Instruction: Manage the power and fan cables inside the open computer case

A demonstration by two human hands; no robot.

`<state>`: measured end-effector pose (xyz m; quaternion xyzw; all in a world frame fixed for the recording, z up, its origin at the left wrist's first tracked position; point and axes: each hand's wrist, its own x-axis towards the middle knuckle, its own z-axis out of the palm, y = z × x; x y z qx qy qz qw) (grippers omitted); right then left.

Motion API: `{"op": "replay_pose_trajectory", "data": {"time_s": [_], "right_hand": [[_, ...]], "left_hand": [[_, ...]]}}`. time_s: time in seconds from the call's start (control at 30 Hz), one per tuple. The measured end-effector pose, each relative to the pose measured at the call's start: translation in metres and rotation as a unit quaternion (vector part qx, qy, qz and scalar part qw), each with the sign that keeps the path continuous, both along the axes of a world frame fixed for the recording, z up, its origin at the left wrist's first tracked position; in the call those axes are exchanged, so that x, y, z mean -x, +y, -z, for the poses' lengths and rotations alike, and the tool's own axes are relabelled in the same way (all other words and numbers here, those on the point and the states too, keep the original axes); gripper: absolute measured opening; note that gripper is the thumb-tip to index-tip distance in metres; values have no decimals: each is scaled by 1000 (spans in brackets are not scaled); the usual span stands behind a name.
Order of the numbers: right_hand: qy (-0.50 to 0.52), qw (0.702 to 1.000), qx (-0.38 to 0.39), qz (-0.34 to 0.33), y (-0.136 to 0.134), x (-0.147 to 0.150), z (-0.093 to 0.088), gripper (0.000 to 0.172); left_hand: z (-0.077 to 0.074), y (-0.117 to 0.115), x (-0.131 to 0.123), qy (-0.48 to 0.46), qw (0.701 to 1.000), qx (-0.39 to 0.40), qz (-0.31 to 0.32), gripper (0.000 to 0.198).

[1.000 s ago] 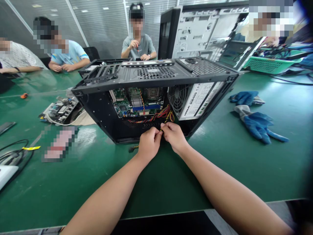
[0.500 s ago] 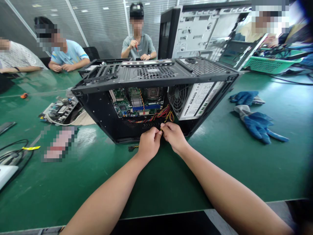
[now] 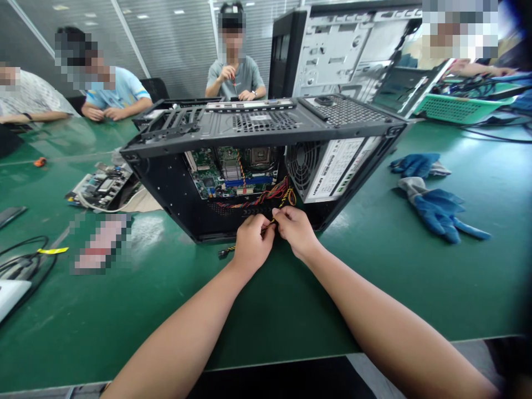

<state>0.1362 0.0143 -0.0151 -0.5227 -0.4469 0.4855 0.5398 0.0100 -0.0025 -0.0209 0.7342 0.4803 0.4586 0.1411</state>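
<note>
A black computer case (image 3: 261,136) lies on its side before me, its open face showing the motherboard (image 3: 233,172) and the power supply (image 3: 328,172). Twisted yellow-and-black cable (image 3: 286,198) comes out of the case beneath the power supply's fan. My left hand (image 3: 254,241) is closed on this cable, whose end with a black connector (image 3: 224,254) sticks out to its left. Close beside it, my right hand (image 3: 296,230) pinches the same cable between thumb and fingers. Red and multicoloured wires (image 3: 270,194) lie behind, inside the case.
Blue work gloves (image 3: 438,210) lie on the green table at right. A second case (image 3: 332,55) stands behind, near a green basket (image 3: 461,105) of cables. Metal parts (image 3: 103,185) and a blurred-out flat item (image 3: 103,243) lie at left. Several people sit around the table; one holds a screwdriver (image 3: 235,83).
Both hands keep hold of the cable in nearly the same place. The connector end left of my left hand has shifted slightly.
</note>
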Motion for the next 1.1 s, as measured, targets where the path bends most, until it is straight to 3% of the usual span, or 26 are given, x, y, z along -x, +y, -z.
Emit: {"op": "replay_pose_trajectory", "data": {"time_s": [0.4, 0.83, 1.1], "right_hand": [[-12, 1000, -5, -7, 0, 0, 0, 39], [8, 1000, 1, -1, 0, 0, -1, 40], [10, 1000, 5, -8, 1, 0, 1, 39]], "left_hand": [[-3, 0, 0, 28, 998, 46, 16, 17], [0, 0, -1, -7, 1000, 26, -1, 7], [0, -1, 0, -2, 1000, 24, 0, 12]]}}
